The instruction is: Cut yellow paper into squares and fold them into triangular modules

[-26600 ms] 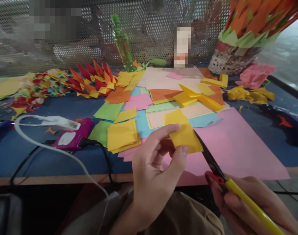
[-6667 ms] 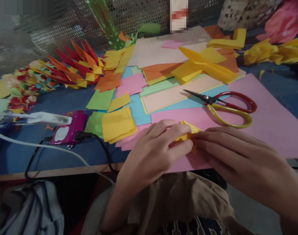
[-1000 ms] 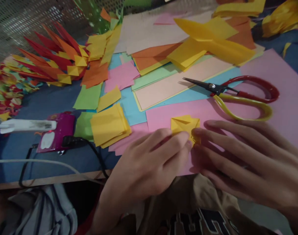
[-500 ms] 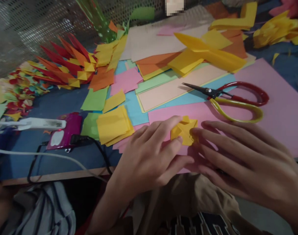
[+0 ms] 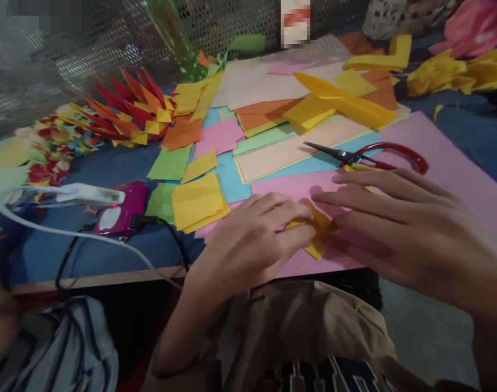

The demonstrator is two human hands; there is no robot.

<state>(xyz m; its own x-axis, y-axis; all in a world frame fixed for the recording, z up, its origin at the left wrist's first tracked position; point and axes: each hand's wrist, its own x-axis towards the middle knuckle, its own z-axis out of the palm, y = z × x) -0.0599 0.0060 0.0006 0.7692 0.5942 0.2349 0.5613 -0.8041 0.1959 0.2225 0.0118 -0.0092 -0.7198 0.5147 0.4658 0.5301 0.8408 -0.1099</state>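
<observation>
A small folded piece of yellow paper (image 5: 320, 228) lies on the pink paper sheet (image 5: 428, 185) before me. My left hand (image 5: 259, 234) has its fingers curled over the paper's left part, gripping it and hiding some of the folds. My right hand (image 5: 399, 228) hovers close on the right, fingers stretched out and slightly apart. Its fingertips are at the paper's right edge; whether they touch it I cannot tell. Scissors (image 5: 346, 157) with one red and one yellow handle lie just beyond my right hand, which covers most of the yellow handle.
Left of my left hand sits a stack of yellow paper squares (image 5: 197, 204). Farther left, a magenta device (image 5: 123, 212) has cables plugged in. Red and orange folded paper spikes (image 5: 129, 106) stand behind it. A striped-clothed person (image 5: 68, 348) sits at the lower left.
The yellow paper has turned so a corner points toward me. My left fingers have curled further over it. My right hand has shifted up and left, over the scissors' yellow handle.
</observation>
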